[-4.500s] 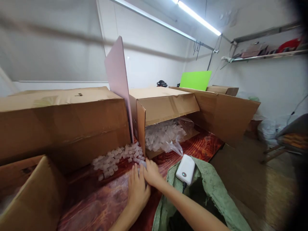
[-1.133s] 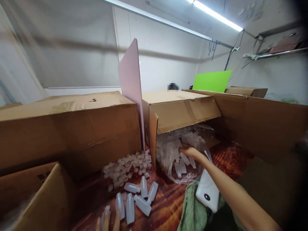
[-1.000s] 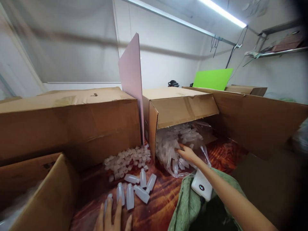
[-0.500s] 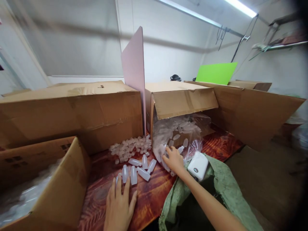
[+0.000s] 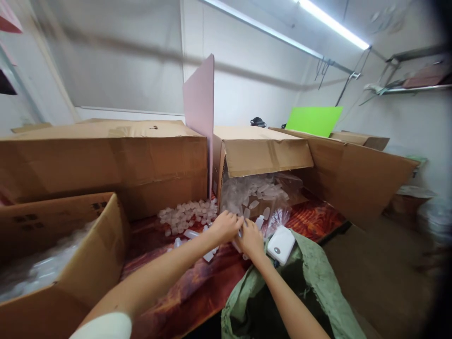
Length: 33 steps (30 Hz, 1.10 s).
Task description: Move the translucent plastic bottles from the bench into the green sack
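the person's left hand [image 5: 226,226] and right hand [image 5: 251,239] meet at the mouth of the middle cardboard box [image 5: 268,157], fingers bent and tips close together. whether they pinch anything cannot be told, since the hands cover whatever lies between them.

just beyond them, inside the box, a clear plastic bag [image 5: 235,194] spreads under the drooping front flap, with a heap of translucent bottles [image 5: 271,190] in it. one bottle [image 5: 259,221] tilts just beside the right hand, its neck up. on the red wood-grained table [image 5: 197,292], a few loose bottles [image 5: 210,254] lie behind and beside the left forearm, which partly hides them. a pile of small whitish caps [image 5: 187,214] sits farther back, in front of the large closed box [image 5: 158,162].

to the right of the right hand, a white device [image 5: 281,246] with a round button rests on the edge of a green sack [image 5: 318,263], a dark cord at its lower end. the sack gapes open below the right forearm. at the near left stands an open carton [image 5: 88,256] with clear, crinkled plastic inside. a pink panel [image 5: 201,101] stands upright between the large closed box and the middle one; a bright green panel [image 5: 314,120] rises farther back on the right.
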Available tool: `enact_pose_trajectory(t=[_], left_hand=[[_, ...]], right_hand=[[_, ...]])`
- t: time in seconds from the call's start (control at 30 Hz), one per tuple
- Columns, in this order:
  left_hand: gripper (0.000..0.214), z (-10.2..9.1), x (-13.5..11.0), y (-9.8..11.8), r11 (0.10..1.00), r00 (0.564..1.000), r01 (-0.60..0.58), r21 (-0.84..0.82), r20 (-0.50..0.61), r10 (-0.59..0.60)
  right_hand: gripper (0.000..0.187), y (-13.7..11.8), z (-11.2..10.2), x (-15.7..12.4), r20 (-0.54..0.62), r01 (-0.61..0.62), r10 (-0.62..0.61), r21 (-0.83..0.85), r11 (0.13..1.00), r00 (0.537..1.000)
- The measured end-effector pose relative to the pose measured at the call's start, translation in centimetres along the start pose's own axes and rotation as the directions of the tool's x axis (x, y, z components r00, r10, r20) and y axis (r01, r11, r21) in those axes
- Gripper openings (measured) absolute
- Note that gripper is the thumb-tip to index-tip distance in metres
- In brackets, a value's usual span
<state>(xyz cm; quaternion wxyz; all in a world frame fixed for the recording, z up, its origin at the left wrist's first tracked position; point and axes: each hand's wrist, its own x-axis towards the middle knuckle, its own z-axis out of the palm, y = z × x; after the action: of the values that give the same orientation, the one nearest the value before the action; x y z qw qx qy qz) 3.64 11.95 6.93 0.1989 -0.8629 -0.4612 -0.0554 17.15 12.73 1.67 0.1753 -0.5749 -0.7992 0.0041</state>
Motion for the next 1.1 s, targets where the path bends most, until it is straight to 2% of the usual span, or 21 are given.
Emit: enact_pose_trajectory(t=[0.07,0.17,0.3,0.43,0.67,0.9,1.0,1.1], left_hand=[[0.018,0.3,-0.4,-0.9,0.998,0.997,0.022,0.053,0.074,-0.026],[0.017,0.7,-2.3,-1.3,0.99,0.986,0.031,0.134,0.159,-0.052],[0.011,1.2,-4.4,-0.8,0.979,0.978,-0.001,0.203,0.204,-0.042],[0.008,1.7,-4.9,-0.8,0.97,0.974,-0.055,0.236,0.226,0.001],[0.026,2.7,-2.4,-2.4,0.961,0.981,-0.085,0.264,0.192,0.034],[0.025,3.7,1.8,-3.2,0.967,0.981,-0.109,0.23,0.183,0.067],[0.023,3.1,3.0,-3.5,0.971,0.982,-0.116,0.208,0.168,0.082],[0.017,1.1,3.2,-3.7,0.976,0.983,-0.148,0.161,0.135,0.126]], right_hand=[[0.049,0.2,0.0,-0.1,-0.017,0.0,0.0,0.005,1.0,1.0],[0.05,0.3,0.1,-0.5,-0.045,0.006,-0.005,0.015,1.0,0.999],[0.05,0.1,0.3,-0.9,-0.08,0.015,-0.013,0.03,0.999,0.997],[0.048,0.2,0.3,-1.3,-0.105,0.041,-0.037,0.039,0.998,0.994],[0.042,0.0,-0.1,-3.1,-0.116,0.143,-0.137,0.047,0.989,0.984],[0.044,-3.3,0.6,-3.9,-0.125,0.19,-0.181,0.069,0.979,0.976],[0.041,-5.2,1.2,-3.9,-0.147,0.158,-0.144,0.086,0.984,0.979],[0.038,-7.1,1.7,-4.0,-0.168,0.151,-0.13,0.122,0.981,0.977]])
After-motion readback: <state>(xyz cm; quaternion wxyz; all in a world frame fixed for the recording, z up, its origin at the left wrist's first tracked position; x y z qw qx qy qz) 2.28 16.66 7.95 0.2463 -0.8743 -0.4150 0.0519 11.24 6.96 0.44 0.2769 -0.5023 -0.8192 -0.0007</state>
